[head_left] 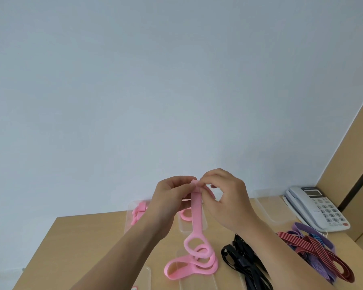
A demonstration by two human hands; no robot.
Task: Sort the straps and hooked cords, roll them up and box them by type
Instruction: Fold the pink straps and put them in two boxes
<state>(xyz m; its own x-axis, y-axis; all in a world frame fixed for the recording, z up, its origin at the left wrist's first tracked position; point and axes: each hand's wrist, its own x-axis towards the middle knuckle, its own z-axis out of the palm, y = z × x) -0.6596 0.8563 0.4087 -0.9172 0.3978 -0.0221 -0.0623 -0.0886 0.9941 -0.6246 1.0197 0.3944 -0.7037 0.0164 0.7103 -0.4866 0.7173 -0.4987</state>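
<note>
Fingertips of both hands (172,191) (224,193) pinch the pink strap (197,214), its top end seemingly hidden.

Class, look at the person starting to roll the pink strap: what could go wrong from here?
1. Both hands pinch only the top end of the pink strap; it may slip and unroll.
2. Its lower loops lie folded on the table and could twist or snag as they rise.
3. The black cords lie close and might get dragged along.
</note>
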